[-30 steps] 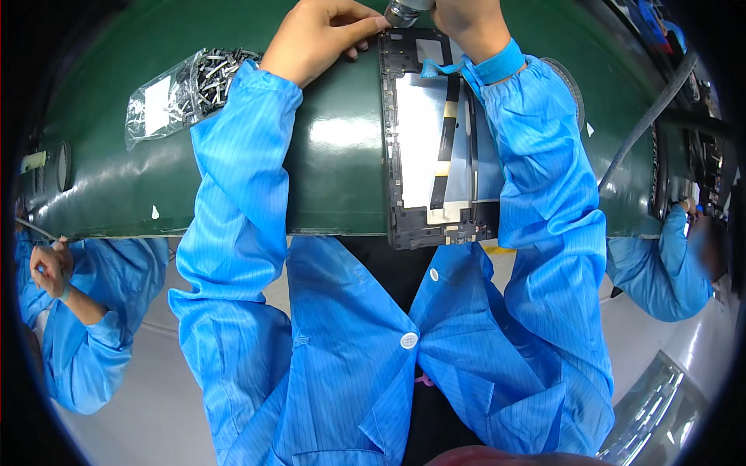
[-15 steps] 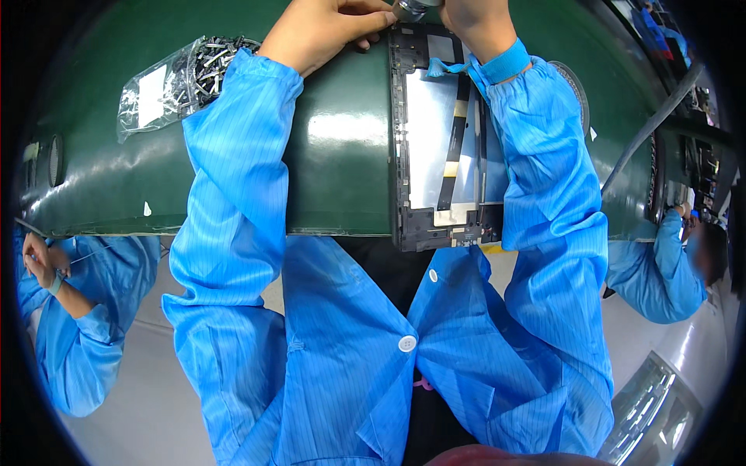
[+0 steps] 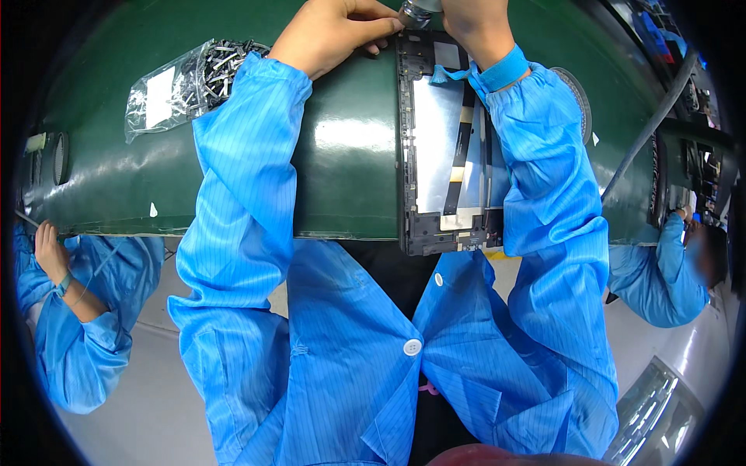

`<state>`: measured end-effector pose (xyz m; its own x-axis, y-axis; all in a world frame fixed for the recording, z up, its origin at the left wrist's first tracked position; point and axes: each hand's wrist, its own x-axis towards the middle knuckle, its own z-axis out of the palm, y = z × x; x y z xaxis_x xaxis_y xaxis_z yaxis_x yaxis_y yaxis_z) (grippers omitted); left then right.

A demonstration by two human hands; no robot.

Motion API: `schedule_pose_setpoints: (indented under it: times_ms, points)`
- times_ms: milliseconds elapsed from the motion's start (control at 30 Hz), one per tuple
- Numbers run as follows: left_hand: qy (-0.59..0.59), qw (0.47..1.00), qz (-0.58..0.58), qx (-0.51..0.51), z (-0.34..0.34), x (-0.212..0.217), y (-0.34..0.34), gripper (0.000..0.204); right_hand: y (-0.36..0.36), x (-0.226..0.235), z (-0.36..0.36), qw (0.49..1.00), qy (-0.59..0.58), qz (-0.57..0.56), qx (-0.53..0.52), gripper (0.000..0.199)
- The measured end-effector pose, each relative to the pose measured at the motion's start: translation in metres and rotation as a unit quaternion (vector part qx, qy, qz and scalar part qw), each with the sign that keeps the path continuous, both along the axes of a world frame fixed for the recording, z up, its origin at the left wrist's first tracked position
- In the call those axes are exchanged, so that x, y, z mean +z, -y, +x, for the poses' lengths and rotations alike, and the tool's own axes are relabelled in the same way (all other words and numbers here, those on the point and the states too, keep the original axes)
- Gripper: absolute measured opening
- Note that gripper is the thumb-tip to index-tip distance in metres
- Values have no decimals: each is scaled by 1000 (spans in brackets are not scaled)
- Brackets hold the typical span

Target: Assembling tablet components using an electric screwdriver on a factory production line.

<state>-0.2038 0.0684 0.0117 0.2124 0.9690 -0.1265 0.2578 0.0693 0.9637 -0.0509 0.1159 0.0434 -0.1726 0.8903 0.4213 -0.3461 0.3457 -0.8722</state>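
Observation:
At the far side of the green table, my left hand (image 3: 330, 37) has thumb and fingers pinched beside the tip of a silver cylindrical tool (image 3: 417, 12). Whatever lies between those fingertips is hidden. My right hand (image 3: 478, 29), with a blue wrist strap (image 3: 505, 70), is closed around the tool's body; the top frame edge cuts off part of both. Under the tool lies the far end of an opened tablet (image 3: 437, 140), with a black frame, silver inner plate and dark ribbon cable. Its near end juts past the table edge, and my right forearm covers its right side.
A clear plastic bag (image 3: 167, 93) spills small black-and-silver parts (image 3: 227, 66) left of my left sleeve. A round dish-like thing (image 3: 575, 101) shows partly behind my right sleeve. A grey cable (image 3: 649, 128) crosses at right. Co-workers in blue sit on both sides.
The whole view has shifted slightly, so table, tablet and arms appear a little lower and to the right. My hands keep their grip. The left co-worker's hand has moved.

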Motion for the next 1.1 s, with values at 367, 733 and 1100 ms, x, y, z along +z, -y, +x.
schedule_pose_setpoints:
  times_ms: [367,733,1100]
  points:
    - [-64,995,69,-38,-15,-25,-10,29,2,-1,-2,999,40,-4,-20,24]
    - [-267,897,324,139,1,22,27,18,2,2,-3,999,-12,-51,-1,22]
    - [-406,852,332,9,84,-4,218,82,-1,10,34,994,84,6,-68,26]
